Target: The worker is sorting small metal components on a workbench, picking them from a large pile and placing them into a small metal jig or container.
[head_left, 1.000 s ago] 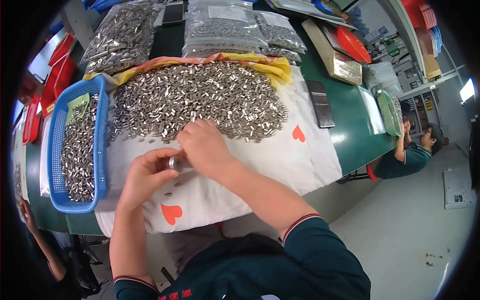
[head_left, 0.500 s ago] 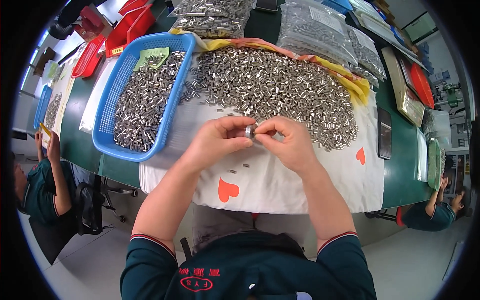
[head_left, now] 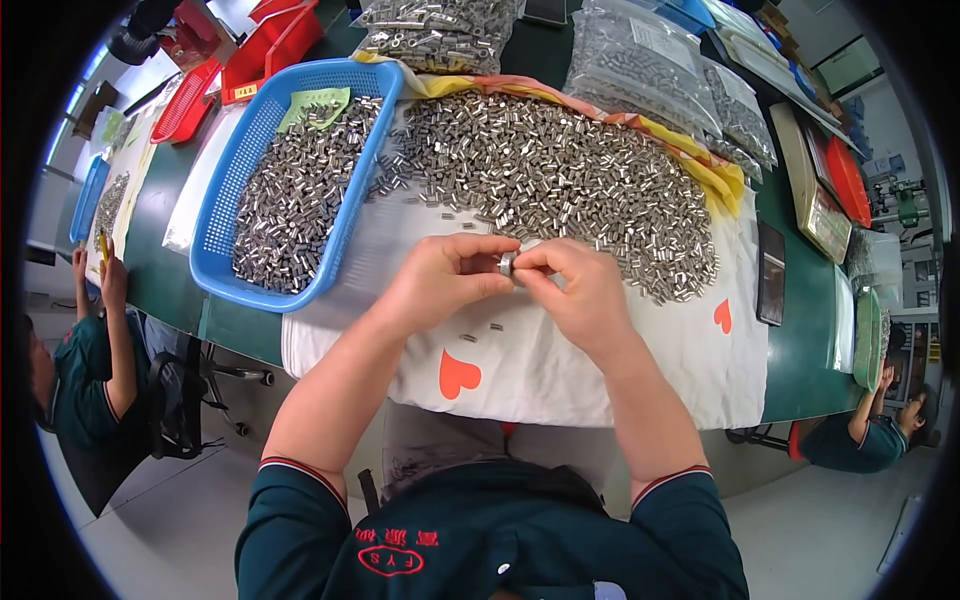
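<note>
Above the white cloth (head_left: 640,385), my two hands meet at a small shiny metal ring (head_left: 506,264). Thumb and fingers of my left hand (head_left: 447,278) pinch it from the left. My right hand (head_left: 580,292) is closed in a pinch against the ring's right side; whatever is between those fingertips is hidden. Just beyond my hands spreads a large heap of short metal sleeves (head_left: 570,165). Two loose sleeves (head_left: 496,327) lie on the cloth nearer to me, by a printed red heart.
A blue plastic basket (head_left: 212,240) of similar sleeves stands left of the heap. Clear bags of metal parts (head_left: 640,65) lie along the back. A dark phone (head_left: 770,272) rests at the right. Red bins (head_left: 270,50) stand back left. Other people sit at both sides.
Both hands keep their pinch at the ring, which looks slightly turned. The whole view has shifted a little; nothing has been put down or picked up.
</note>
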Motion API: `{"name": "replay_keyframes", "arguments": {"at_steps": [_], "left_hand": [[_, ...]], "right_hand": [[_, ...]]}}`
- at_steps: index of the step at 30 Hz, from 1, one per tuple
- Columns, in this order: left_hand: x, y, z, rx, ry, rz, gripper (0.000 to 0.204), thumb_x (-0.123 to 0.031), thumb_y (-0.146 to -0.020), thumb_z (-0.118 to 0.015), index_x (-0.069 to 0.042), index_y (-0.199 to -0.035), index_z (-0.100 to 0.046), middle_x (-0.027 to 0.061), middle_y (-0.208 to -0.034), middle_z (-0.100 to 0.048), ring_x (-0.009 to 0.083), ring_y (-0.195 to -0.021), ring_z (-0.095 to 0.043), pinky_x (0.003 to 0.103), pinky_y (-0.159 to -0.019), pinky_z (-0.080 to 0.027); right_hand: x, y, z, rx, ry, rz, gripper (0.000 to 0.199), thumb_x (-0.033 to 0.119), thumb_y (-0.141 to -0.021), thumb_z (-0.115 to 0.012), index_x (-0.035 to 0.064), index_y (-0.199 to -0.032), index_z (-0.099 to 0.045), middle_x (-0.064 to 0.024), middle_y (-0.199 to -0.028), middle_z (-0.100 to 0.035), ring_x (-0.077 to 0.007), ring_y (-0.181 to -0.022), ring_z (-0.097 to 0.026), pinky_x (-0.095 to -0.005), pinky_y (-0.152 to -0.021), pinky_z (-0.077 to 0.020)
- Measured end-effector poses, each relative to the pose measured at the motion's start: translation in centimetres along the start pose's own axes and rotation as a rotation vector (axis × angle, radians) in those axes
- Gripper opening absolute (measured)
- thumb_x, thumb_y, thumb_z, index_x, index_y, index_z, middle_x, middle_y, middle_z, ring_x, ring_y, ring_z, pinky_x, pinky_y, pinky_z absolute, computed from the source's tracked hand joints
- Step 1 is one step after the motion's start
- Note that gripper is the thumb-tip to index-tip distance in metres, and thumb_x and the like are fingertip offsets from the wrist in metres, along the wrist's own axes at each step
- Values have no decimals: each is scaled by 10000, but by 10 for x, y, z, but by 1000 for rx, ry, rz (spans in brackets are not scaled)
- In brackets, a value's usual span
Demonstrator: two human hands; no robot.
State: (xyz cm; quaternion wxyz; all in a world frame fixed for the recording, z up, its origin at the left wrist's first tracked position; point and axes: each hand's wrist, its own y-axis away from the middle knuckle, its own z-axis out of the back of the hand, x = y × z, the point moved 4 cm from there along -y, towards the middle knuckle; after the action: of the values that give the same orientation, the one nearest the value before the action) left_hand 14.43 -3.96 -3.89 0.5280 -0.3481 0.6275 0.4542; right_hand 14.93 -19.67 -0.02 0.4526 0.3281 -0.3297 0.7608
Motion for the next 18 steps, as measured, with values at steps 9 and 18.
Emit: {"name": "replay_keyframes", "arguments": {"at_steps": [9,18], "left_hand": [[1,0,-4,61,17,45,410,61,-770,-632,17,-1169,-547,14,-948,-606,66,-844,-571,210,-748,-477],[2,7,-13,150,41,92,376,2,-769,-667,-31,-1135,-590,-17,-830,-590,42,-754,-537,203,-675,-476]], "right_hand": [[-18,-4,4,123,-198,-235,108,60,-741,-660,14,-835,-632,-41,-773,-615,-111,-673,-577,-237,-636,-463],[-22,-6,20,-5,379,-63,95,132,-710,-666,55,-751,-630,-76,-732,-577,-251,-754,-562,-369,-686,-451]]}}
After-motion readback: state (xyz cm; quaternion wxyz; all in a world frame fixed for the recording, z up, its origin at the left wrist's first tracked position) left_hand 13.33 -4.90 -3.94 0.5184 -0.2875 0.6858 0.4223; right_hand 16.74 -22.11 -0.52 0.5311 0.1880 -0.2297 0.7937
